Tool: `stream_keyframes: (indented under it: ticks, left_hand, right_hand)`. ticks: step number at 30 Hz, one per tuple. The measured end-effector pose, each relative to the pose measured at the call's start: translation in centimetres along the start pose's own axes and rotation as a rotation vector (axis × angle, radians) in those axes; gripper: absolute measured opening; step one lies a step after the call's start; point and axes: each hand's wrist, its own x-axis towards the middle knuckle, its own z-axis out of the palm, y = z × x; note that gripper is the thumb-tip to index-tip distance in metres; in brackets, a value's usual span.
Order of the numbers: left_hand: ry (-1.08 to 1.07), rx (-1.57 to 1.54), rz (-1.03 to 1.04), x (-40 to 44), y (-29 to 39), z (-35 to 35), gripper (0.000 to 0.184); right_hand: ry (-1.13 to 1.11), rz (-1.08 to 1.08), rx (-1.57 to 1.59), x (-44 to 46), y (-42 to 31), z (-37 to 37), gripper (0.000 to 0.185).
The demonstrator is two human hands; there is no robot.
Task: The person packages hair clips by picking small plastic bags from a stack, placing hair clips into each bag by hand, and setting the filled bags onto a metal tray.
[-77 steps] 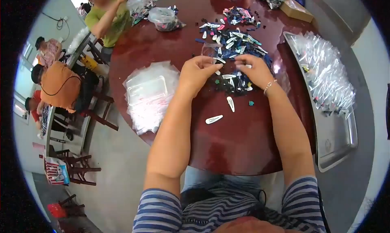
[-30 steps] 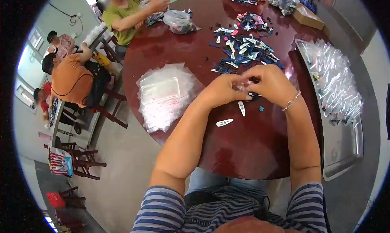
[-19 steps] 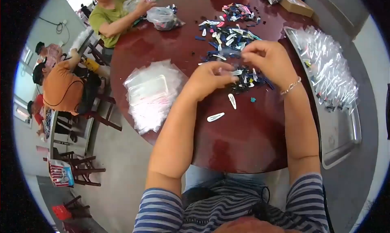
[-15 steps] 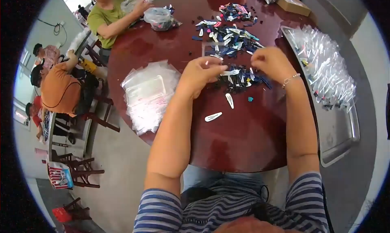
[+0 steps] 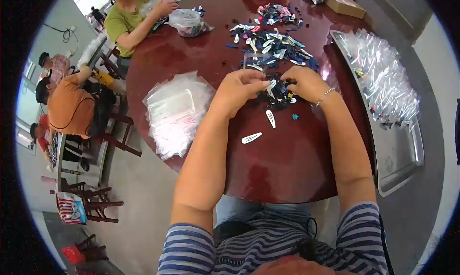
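Person in orange point(image 5: 70, 108), striped bag point(image 5: 72, 209) beside wooden stool point(image 5: 106, 203), dark wall cable point(image 5: 65, 31)

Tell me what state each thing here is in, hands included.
Left hand: pinching clear bag
Right hand: at the dark pile
Flat bags: stacked, overlapping
Filled bags: heaped on tray
Tray: partly covered
Two white clips: loose, apart; open or snapped unclear
Teal piece: loose

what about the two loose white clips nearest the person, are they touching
No, the lower white clip lies apart from the upper white clip, with bare tabletop showing between them.
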Motion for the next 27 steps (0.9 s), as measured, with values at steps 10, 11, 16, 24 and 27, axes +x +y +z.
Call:
stream_keyframes:
  ticks: [10,11,16,24,27]
  left_hand:
    - [-0.015,0.012,0.018,0.2,-0.3,0.0,0.037]
    - [-0.007,0.021,0.012,0.2,-0.4,0.1,0.036]
    - [-0.005,0.033,0.014,0.0,-0.1,0.1,0.034]
    - [-0.023,0.053,0.030,0.1,-0.3,0.1,0.035]
    - [-0.026,0.074,0.016,0.4,-0.6,0.0,0.035]
  right_hand:
    - [-0.021,-0.018,-0.027,0.1,-0.4,0.5,0.026]
    - [0.020,-0.026,-0.028,0.1,-0.4,0.6,0.025]
    - [0.095,0.035,0.074,0.4,0.2,0.8,0.020]
    - [0.183,0.297,0.719,0.6,2.3,0.6,0.015]
    - [0.205,0.354,0.865,0.6,1.8,-0.4,0.017]
